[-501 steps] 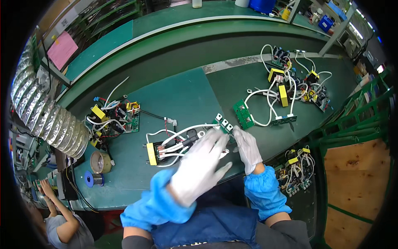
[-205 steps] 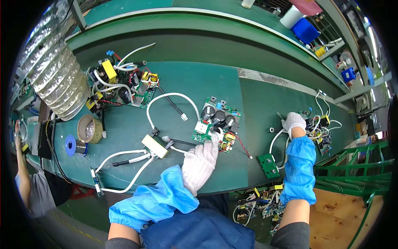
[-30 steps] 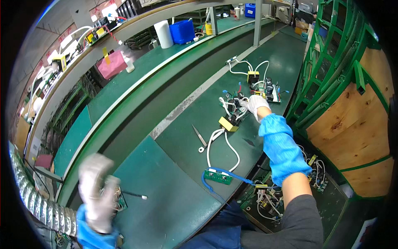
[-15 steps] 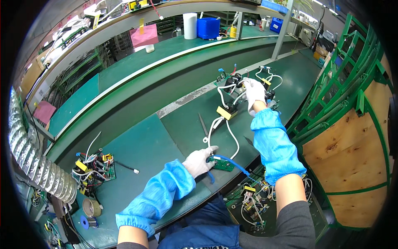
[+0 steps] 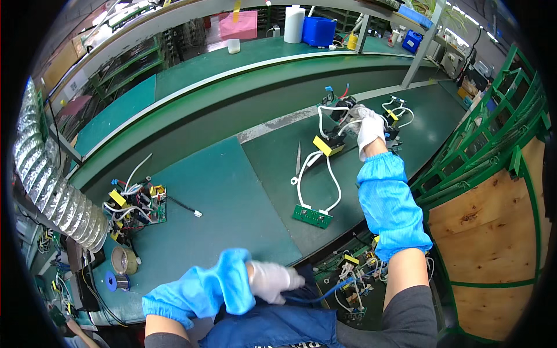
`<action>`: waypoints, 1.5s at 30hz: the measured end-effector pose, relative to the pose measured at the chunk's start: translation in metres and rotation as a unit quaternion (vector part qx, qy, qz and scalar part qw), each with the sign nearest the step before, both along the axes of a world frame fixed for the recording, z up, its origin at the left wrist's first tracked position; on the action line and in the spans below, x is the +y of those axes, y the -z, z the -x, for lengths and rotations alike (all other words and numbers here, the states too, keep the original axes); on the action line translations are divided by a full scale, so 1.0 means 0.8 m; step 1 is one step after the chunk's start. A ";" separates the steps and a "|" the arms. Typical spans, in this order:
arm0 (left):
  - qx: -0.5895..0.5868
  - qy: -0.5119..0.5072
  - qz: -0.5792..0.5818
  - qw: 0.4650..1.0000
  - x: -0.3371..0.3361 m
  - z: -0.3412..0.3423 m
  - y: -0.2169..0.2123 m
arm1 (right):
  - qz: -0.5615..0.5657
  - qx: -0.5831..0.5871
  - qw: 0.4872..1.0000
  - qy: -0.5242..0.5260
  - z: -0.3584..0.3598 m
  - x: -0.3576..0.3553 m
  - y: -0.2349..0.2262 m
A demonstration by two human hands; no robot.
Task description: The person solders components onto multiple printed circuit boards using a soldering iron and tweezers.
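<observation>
My right hand, in a white glove, is closed on a circuit board assembly with black parts and white wires. Its fingers hide part of what they grip. White wires run from a yellow-wrapped block to a small green circuit board, which lies flat on the bench. My left hand, gloved too, is over my lap by the bench edge. Motion smears its fingers. A blue cord runs from beside it toward the right; whether the fingers hold the cord is unclear. Tweezers lie left of the wires.
Another wired board assembly stands on the left, near a tape roll and a solder spool. A silver duct rises at far left. Several assemblies sit below the bench edge. Green metal racks border the right.
My left hand has moved away from the small green board, back toward my body, and the blue cord has shifted with it. The view has tilted slightly. My right hand stays at the assembly.
</observation>
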State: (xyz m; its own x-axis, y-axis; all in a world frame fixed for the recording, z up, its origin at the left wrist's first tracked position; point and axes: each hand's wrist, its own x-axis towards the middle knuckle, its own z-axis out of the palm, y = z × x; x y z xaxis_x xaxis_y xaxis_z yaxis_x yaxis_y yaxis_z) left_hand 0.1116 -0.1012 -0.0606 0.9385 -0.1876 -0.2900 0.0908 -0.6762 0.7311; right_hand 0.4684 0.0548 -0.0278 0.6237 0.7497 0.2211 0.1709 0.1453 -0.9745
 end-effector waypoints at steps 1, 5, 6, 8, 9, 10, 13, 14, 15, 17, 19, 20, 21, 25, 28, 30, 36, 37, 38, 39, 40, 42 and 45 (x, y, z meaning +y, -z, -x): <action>-0.083 -0.033 0.085 0.992 0.021 -0.017 -0.006 | -0.002 0.061 0.998 -0.008 -0.017 -0.007 0.002; -0.229 -0.445 -0.116 0.858 0.041 -0.087 -0.033 | -0.019 0.223 0.974 -0.039 -0.067 -0.002 0.043; -0.284 -0.394 -0.187 0.854 0.045 -0.108 -0.013 | -0.020 0.229 0.972 -0.040 -0.065 -0.008 0.053; -0.236 -0.367 -0.390 0.811 0.037 -0.143 0.016 | 0.064 0.192 0.976 -0.079 -0.043 -0.007 0.059; -0.152 -0.326 -0.395 0.845 0.041 -0.156 0.019 | 0.062 0.186 0.977 -0.078 -0.045 -0.014 0.071; -0.068 -0.281 -0.397 0.871 0.046 -0.169 0.021 | 0.056 0.226 0.970 -0.069 -0.054 -0.021 0.092; -0.171 -0.273 -0.383 0.866 0.063 -0.177 0.031 | 0.042 0.327 0.943 -0.040 -0.064 -0.039 0.121; -0.137 -0.280 -0.389 0.867 0.068 -0.177 0.022 | 0.042 0.347 0.936 -0.032 -0.056 -0.041 0.117; -0.105 -0.286 -0.394 0.867 0.073 -0.176 0.009 | 0.057 0.331 0.941 -0.045 -0.052 -0.046 0.110; -0.076 -0.224 -0.388 0.891 0.113 -0.160 -0.048 | 0.074 0.305 0.946 -0.083 -0.058 -0.051 0.103; -0.075 -0.297 -0.377 0.874 0.120 -0.147 -0.144 | 0.074 0.300 0.947 -0.088 -0.079 -0.054 0.114; -0.091 -0.278 -0.408 0.865 0.135 -0.141 -0.171 | 0.050 0.137 0.981 -0.126 -0.100 -0.056 0.130; -0.072 -0.250 -0.382 0.887 0.147 -0.135 -0.204 | 0.038 -0.025 0.987 -0.157 -0.122 -0.056 0.160; -0.135 -0.200 -0.417 0.876 0.140 -0.052 -0.272 | 0.055 0.246 0.958 -0.139 -0.044 -0.074 0.106; -0.204 -0.172 -0.518 0.813 0.111 0.001 -0.303 | -0.062 0.310 0.925 -0.212 -0.007 -0.090 0.076; -0.208 -0.193 -0.541 0.792 0.110 0.036 -0.303 | -0.062 0.448 0.871 -0.194 0.023 -0.094 0.050; -0.165 -0.268 -0.543 0.779 0.093 0.133 -0.283 | -0.112 0.509 0.814 -0.256 0.155 -0.102 0.014; -0.154 -0.294 -0.556 0.762 0.083 0.150 -0.276 | -0.120 0.527 0.805 -0.245 0.179 -0.109 0.017; -0.143 -0.318 -0.569 0.744 0.077 0.166 -0.268 | -0.128 0.545 0.795 -0.234 0.201 -0.118 0.018; -0.140 -0.324 -0.573 0.740 0.073 0.182 -0.258 | -0.106 0.549 0.799 -0.222 0.222 -0.128 0.021; -0.121 -0.338 -0.581 0.731 0.062 0.200 -0.249 | -0.131 0.571 0.764 -0.270 0.240 -0.137 0.045; -0.089 -0.353 -0.571 0.736 0.055 0.226 -0.223 | -0.091 0.575 0.763 -0.281 0.268 -0.164 0.071; -0.049 -0.361 -0.543 0.757 0.037 0.261 -0.175 | 0.167 0.457 0.835 -0.258 0.295 -0.211 0.040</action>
State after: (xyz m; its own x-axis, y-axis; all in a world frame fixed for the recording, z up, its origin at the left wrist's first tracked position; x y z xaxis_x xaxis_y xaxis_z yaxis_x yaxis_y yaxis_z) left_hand -0.0970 -0.0719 0.0790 0.7098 0.6829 0.1729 0.7043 -0.6832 -0.1930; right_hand 0.2323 -0.1136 -0.0601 -0.0060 0.8955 -0.4450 -0.6670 -0.3351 -0.6654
